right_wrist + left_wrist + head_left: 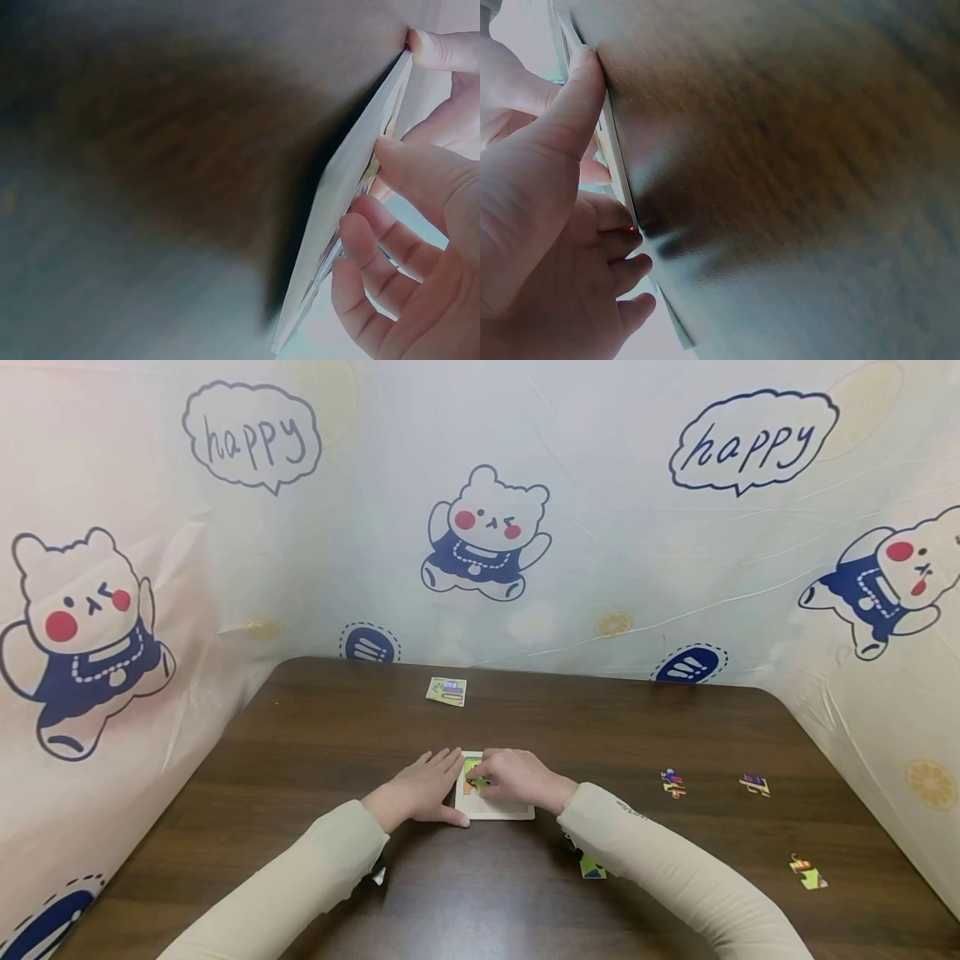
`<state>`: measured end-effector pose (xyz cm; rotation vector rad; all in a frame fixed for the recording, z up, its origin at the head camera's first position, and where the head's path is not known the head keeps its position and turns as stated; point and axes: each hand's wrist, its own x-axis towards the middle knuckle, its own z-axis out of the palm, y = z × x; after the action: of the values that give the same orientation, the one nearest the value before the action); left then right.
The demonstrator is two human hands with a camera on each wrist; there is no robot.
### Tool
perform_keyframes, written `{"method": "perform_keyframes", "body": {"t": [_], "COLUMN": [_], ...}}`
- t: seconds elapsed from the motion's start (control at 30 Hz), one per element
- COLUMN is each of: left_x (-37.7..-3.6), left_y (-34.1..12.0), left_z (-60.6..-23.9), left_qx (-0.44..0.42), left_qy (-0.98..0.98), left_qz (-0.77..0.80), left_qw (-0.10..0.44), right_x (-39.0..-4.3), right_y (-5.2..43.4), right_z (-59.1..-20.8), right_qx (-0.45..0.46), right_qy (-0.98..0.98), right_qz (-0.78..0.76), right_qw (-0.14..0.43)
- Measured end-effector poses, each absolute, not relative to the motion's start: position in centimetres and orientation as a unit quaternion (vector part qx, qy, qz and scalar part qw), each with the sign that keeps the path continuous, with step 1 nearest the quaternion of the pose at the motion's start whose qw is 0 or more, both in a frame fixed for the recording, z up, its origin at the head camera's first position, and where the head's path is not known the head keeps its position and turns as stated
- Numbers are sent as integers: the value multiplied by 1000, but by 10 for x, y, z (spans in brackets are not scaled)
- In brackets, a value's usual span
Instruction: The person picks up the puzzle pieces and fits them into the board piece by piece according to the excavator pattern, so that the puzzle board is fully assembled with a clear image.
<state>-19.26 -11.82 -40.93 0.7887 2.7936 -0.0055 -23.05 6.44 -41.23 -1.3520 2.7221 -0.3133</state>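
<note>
A white puzzle tray (497, 811) lies flat near the middle of the dark wooden table (315, 752). My left hand (424, 787) rests flat on the table against the tray's left side, fingers straight, thumb along its front corner. In the left wrist view the thumb (579, 97) presses the tray edge (619, 165). My right hand (512, 775) sits on top of the tray with fingers curled, their tips pinching a green and orange puzzle piece (472, 782) in the tray's upper left. The right wrist view shows the fingertips (364, 234) on the tray (346, 187) face.
Loose puzzle pieces lie to the right (672, 783), (754, 784), (807, 872), and one (592, 867) lies partly under my right forearm. A small picture card (446, 691) sits near the far edge. Printed plastic sheeting walls the table on three sides.
</note>
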Motion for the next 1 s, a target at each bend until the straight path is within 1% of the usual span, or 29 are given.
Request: {"method": "perform_keyframes", "body": {"t": [0.5,0.77,1.0], "left_x": [-192,-191,-193], "left_y": [-118,-117,-118], "left_z": [-407,-407,-408], "left_qx": [267,265,268], "left_qy": [956,956,956], "left_qz": [3,3,3], "left_qw": [124,125,122], "right_x": [-229,-228,-226], "right_y": [62,62,63], "right_z": [-411,-412,-412], "right_qx": [-433,-438,-421], "right_qy": [894,891,898], "right_qz": [-105,-108,-123], "right_qw": [49,38,42]}}
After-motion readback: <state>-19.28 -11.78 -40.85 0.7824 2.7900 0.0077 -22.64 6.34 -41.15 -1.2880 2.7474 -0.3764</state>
